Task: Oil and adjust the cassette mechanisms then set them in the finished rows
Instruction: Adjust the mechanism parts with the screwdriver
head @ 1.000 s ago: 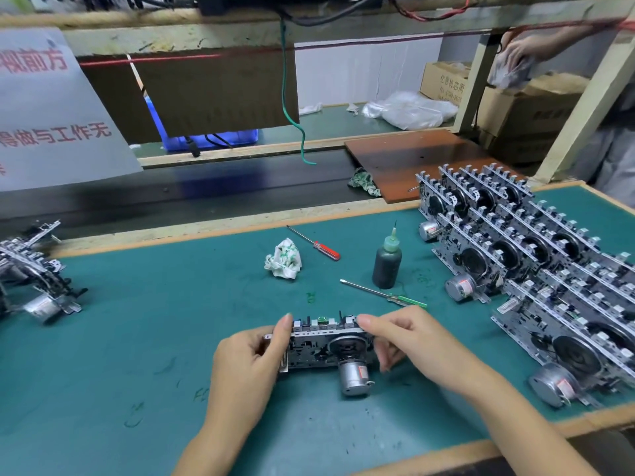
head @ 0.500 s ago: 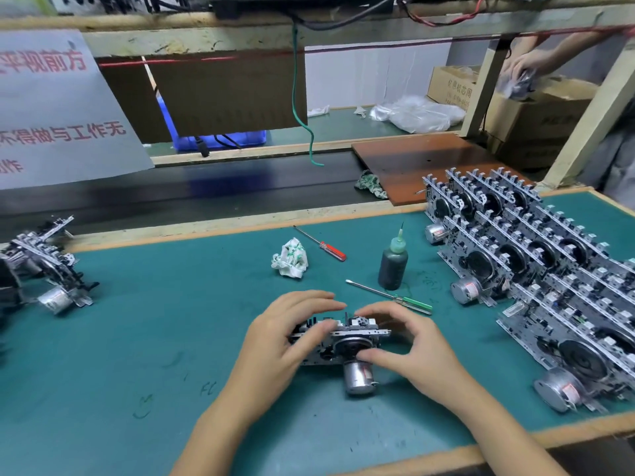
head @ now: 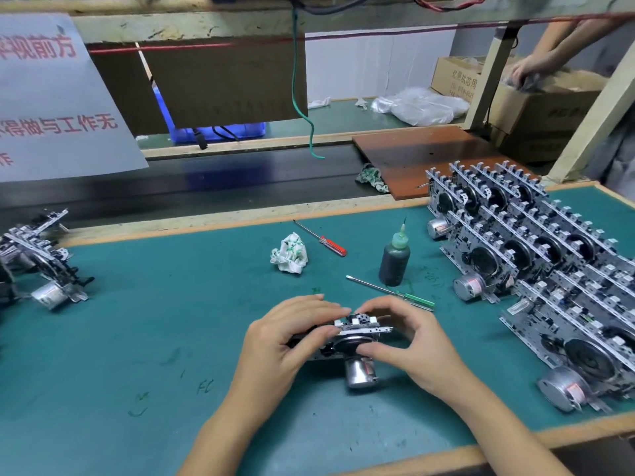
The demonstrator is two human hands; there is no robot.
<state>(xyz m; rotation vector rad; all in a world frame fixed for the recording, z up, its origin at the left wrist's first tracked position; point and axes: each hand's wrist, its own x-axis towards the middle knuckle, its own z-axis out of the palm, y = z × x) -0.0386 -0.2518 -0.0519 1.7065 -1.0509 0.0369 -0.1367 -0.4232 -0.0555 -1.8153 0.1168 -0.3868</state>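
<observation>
**Both hands on 1 cassette mechanism at the near middle of the bench**

At the far left hangs a white paper sign (head: 51, 97) with red characters. Below it, at the left edge of the green bench mat (head: 137, 338), lies a small heap of cassette mechanisms (head: 41, 266), tilted, with a silver motor can toward the near side.

Near the middle of the mat, the left hand (head: 285, 341) curls over the left end of the cassette mechanism (head: 350, 334), fingers across its top edge and thumb on the near face. The mechanism rests on the mat, its silver motor (head: 360, 372) pointing toward the viewer. The right hand (head: 412, 345) grips its right end, fingers arched over the top and the thumb pressed against the dark round wheel on the near face.

Beyond the hands, a crumpled white rag (head: 288, 255) sits on the mat. Just right of it lies a red-handled screwdriver (head: 323, 240), then a dark oil bottle (head: 394, 259) standing upright with a green nozzle. A green-handled screwdriver (head: 391, 292) lies between the bottle and the right hand.

On the right side of the mat stand the finished rows (head: 536, 255) of mechanisms, packed upright one against another, running from far to near. Behind them lies a brown board (head: 422, 156), and at the far right another person's hand (head: 529, 72) reaches into a cardboard box (head: 549, 108).
</observation>
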